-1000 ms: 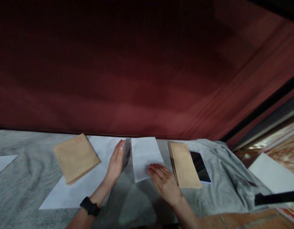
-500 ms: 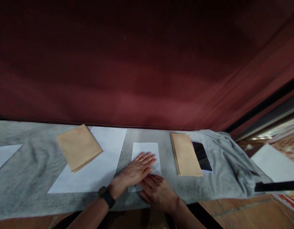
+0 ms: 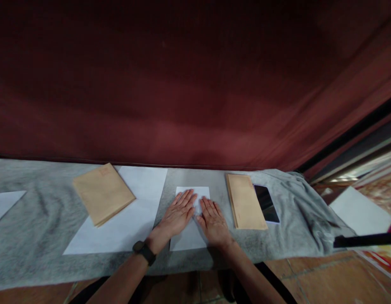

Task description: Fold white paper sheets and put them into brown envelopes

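A narrow white sheet of paper (image 3: 188,238), apparently folded, lies on the grey cloth in front of me. My left hand (image 3: 179,213) rests flat on its left side, fingers outstretched and pointing away from me. On the right side of the same paper, my right hand (image 3: 214,221) presses down with its palm low and fingers extended. A small gap separates the two hands, with white paper showing between them. Neither hand grips anything. A dark watch is on my left wrist.
Brown envelopes (image 3: 103,194) lie tilted on larger white sheets (image 3: 119,236) at left. Another stack of brown envelopes (image 3: 247,202) is at right, beside a dark phone (image 3: 266,203). A grey cloth (image 3: 39,236) covers the table; a red panel (image 3: 195,105) rises behind it.
My hands, close together on the paper before, are now apart. The left has moved slightly left and up; the right has moved right and forward, its fingers straighter.
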